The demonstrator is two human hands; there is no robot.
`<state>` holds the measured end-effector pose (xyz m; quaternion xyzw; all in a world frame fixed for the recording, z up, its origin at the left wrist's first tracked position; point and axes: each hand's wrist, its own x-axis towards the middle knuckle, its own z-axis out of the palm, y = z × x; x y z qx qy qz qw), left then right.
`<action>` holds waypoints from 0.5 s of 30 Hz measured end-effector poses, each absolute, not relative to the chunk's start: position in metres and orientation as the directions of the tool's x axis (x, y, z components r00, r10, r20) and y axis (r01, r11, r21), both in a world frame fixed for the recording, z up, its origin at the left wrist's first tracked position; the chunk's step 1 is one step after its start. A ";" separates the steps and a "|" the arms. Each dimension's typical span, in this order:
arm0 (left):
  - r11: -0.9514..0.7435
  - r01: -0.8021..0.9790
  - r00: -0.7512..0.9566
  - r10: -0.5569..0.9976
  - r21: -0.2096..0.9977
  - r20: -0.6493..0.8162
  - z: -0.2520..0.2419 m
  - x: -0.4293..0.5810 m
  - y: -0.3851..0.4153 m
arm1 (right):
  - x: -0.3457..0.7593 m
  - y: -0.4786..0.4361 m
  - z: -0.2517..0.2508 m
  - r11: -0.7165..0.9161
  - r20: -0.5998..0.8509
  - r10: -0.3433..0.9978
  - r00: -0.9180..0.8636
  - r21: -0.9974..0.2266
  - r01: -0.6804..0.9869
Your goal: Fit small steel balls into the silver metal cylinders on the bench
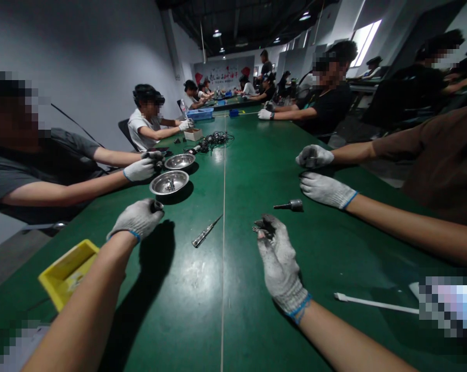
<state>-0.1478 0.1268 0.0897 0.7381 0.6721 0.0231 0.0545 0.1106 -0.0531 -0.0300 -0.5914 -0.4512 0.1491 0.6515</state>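
Both my hands wear grey-white knit gloves over a long green table. My left hand is curled shut around a small dark metal part whose end shows at the thumb. My right hand is pinched at the fingertips on small dark metal pieces I cannot make out, just above the table. A slim metal screwdriver-like tool lies on the table between my hands.
A yellow tray sits at the near left. Two steel bowls stand ahead left by a co-worker's gloved hand. A metal cone-tipped part lies near another person's gloved hands on the right. A white stick lies near right.
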 end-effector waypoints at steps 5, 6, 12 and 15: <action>0.036 0.999 -0.039 0.989 -0.026 -0.143 0.074 -0.160 0.137 | 0.112 -0.051 -0.031 0.269 0.425 0.723 0.545 -0.900 0.344; 0.058 0.998 -0.064 0.986 -0.040 -0.152 0.070 -0.162 0.139 | 0.112 -0.051 -0.031 0.270 0.425 0.722 0.545 -0.899 0.344; 0.085 0.994 -0.095 0.978 -0.064 -0.186 0.059 -0.169 0.146 | 0.111 -0.051 -0.029 0.241 0.398 0.737 0.546 -0.910 0.337; 0.078 0.994 -0.091 0.978 -0.072 -0.190 0.060 -0.170 0.148 | 0.111 -0.051 -0.028 0.229 0.383 0.741 0.552 -0.917 0.328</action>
